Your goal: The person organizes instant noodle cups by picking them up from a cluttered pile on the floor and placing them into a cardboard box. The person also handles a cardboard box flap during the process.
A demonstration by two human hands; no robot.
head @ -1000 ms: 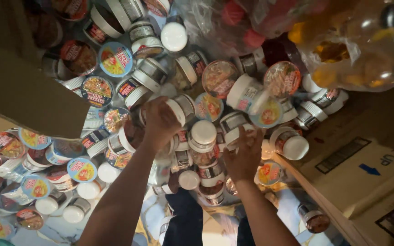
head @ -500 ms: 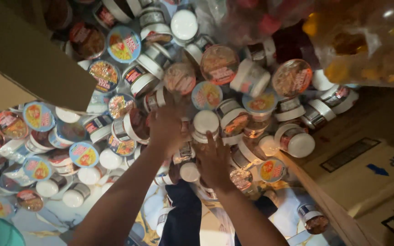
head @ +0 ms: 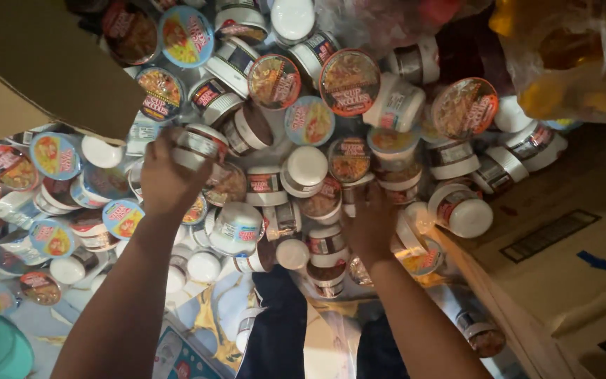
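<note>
Marbled floor (head: 71, 326) shows under a big heap of noodle cups (head: 303, 126), and this heap is the landmark. At the left part of the heap, your left hand (head: 166, 179) is closed around a white cup (head: 201, 144) with a dark band. At the lower middle of the heap, your right hand (head: 373, 224) lies open with fingers spread on the cups. Right of the heap stands a cardboard box (head: 569, 260), and a brown flap (head: 43, 63) hangs over its upper left.
</note>
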